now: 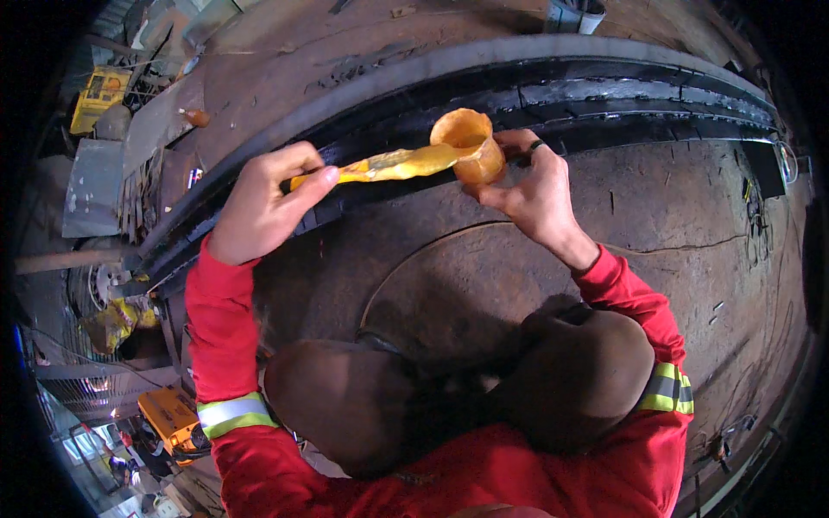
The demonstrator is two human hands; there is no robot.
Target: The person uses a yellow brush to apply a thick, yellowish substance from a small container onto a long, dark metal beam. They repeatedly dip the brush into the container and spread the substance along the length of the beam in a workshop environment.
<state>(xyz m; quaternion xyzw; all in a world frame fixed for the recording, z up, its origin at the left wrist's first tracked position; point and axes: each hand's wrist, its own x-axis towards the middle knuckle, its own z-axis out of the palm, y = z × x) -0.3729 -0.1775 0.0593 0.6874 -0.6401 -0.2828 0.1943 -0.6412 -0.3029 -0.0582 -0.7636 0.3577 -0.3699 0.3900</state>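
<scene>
Pinched between thumb and fingers of my left hand [269,197] is the yellow handle of a long, flat tool [395,165], coated in yellow; I cannot tell whether it is a brush or a spatula. The tool reaches rightward, and its far end meets the rim of a small orange-brown cup [489,164]. My right hand [542,192] is closed round the cup from the right, thumb below. The cup leans, its mouth turned up and away from me, its inside stained the same orange. Both hands are raised over my knees, in front of a long dark metal beam [596,91].
A curved cable or rod [414,259] lies on the brown floor before my knees. Left are metal sheets [93,188], a yellow machine [99,97] and an orange machine [170,420]. A grey bucket [572,15] stands beyond the beam; loose wires [757,223] lie right.
</scene>
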